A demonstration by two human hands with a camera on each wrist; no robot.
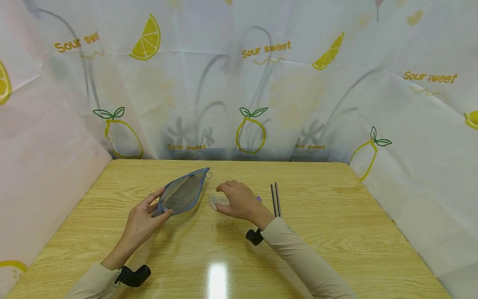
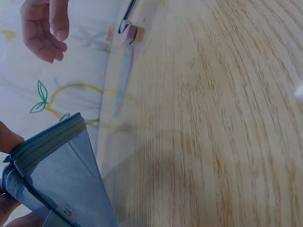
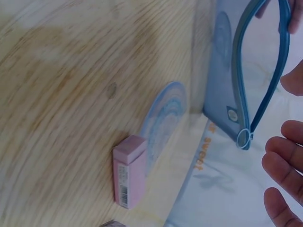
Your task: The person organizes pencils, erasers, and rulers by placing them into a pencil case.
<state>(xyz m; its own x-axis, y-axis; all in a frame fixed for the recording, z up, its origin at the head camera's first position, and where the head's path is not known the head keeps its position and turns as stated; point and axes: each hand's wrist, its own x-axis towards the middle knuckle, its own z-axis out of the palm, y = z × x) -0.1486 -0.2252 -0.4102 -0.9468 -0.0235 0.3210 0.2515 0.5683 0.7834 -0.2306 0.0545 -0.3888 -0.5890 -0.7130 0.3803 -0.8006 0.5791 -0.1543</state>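
Pinches one end of the blue mesh pouch [image 1: 183,195] with the fingers of the left hand [image 1: 142,218]; holds nothing in the right hand [image 1: 240,201], with loosely bent fingers near the clear protractor [image 3: 165,113], flat on the tabletop [image 1: 336,216] near the pink eraser [image 3: 130,175]. Could spill the rounded shape showing through the mesh (inside or reflected, hard to say) by tilting that gaping mouth; could well fumble the protractor, so thin and flat.

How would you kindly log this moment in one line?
left hand: holds blue pouch, mouth open | right hand: empty, above table near protractor | eraser: on table, beside protractor | two rods: on table
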